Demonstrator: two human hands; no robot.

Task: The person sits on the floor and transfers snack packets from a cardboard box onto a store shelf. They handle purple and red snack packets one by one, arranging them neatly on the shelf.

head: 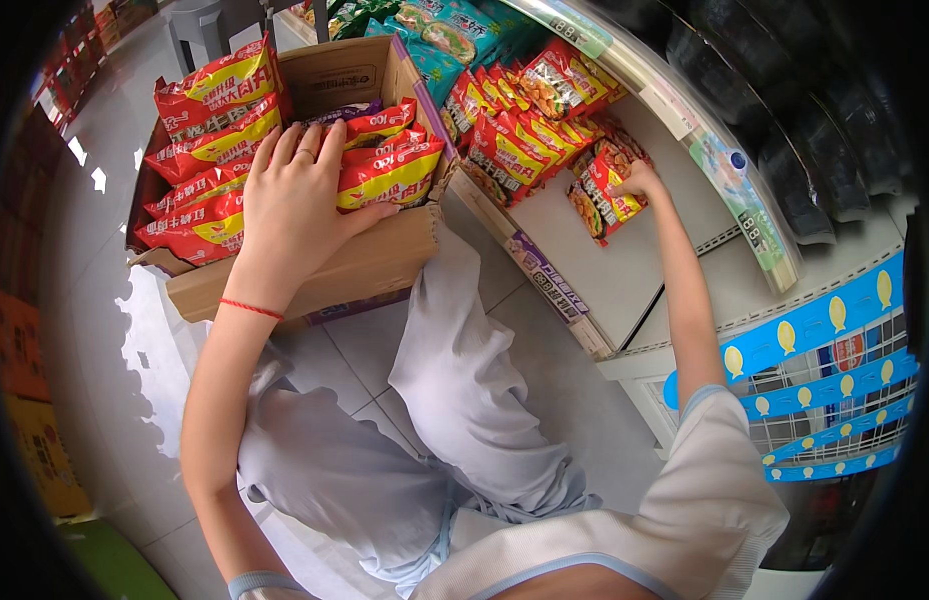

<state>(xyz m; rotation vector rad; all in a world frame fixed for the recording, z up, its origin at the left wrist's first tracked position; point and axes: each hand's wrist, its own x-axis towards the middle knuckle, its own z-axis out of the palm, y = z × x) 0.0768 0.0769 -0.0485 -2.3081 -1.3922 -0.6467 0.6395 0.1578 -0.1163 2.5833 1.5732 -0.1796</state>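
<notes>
An open cardboard box (344, 262) full of red and yellow instant noodle packets (198, 229) stands before me at the left. My left hand (296, 191) lies over the packets near its front wall, fingers spread, thumb by the right-hand packets; whether it grips one is unclear. At the right my right hand (638, 182) holds a red noodle packet (601, 196) by its upper right side, over the bottom shelf (584, 281). Just left of that packet, rows of similar red packets (509, 150) stand on the shelf. A purple packet (344, 112) shows inside the box.
Teal packets (449, 37) lie further back on the shelf. A shelf edge with price tags (674, 112) overhangs at the right, black items above it. A wire basket with blue bands (809, 390) stands at the lower right. A grey stool (209, 26) is behind the box.
</notes>
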